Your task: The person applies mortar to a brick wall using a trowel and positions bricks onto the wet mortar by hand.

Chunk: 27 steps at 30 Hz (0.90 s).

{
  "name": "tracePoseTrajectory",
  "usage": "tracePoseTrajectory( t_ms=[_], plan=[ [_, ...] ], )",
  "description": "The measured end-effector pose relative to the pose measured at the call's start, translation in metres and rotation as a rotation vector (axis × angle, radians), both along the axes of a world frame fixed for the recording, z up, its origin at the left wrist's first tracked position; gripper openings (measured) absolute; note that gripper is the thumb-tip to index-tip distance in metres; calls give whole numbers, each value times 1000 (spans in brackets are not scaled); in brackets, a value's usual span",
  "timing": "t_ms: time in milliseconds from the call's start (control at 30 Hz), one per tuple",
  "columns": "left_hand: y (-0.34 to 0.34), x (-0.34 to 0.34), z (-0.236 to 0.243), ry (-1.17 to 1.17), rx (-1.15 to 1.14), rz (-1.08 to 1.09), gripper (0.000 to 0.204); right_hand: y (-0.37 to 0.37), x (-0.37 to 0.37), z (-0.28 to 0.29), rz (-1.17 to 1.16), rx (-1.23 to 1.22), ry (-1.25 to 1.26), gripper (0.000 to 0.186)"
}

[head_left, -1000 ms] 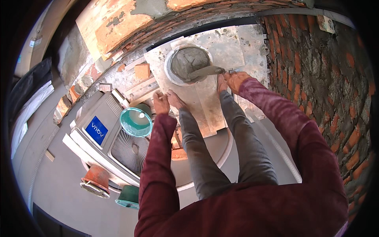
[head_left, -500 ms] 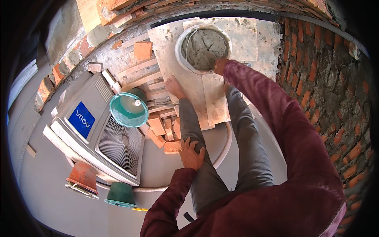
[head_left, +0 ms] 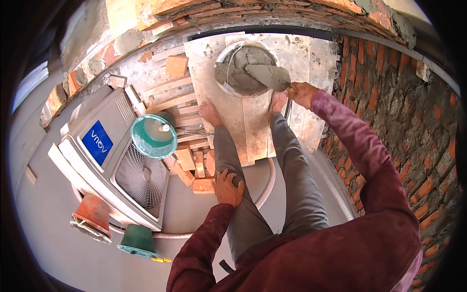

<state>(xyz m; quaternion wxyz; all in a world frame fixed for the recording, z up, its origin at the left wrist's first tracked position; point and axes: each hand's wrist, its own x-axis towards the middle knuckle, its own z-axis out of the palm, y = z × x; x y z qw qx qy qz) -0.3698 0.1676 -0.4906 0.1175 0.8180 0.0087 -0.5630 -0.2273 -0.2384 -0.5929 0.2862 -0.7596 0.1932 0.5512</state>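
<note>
My right hand is closed around the handle of a trowel, whose blade carries grey mortar. The blade sits over the right side of a pale round bucket, its rim smeared. Wet mortar fills the bucket near the top, with its surface broken into lumps, and a thin wire handle lies across it. My left hand rests on my left knee with its fingers spread and nothing in it. My bare feet stand on stained boards just nearer than the bucket.
A brick wall smeared with mortar rises at right. On the left, a turquoise bucket stands beside a boxed fan unit. Loose bricks and wooden slats lie between it and the boards. Upturned red and green buckets are at lower left.
My right hand has drawn back to the right from the bucket's edge. The trowel blade, loaded with mortar, now shows above the mix. My left hand stays on the knee.
</note>
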Motion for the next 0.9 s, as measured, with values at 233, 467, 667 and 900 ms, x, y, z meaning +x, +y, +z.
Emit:
tracePoseTrajectory(
  t_ms=[233, 467, 667, 900],
  plan=[
    [7, -12, -5, -18, -16, 32, 47, 44, 39, -32, 678, -312, -229, 40],
    [1, -14, -5, -46, -34, -3, 48, 99, 11, -101, 594, -345, -131, 43],
    [-1, -18, -4, -3, 0, 21, 49, 24, 16, 9, 952, -359, -287, 72],
    [0, -25, -10, 13, -33, 73, 45, 7, 12, -54, 784, -280, -671, 72]
  ],
)
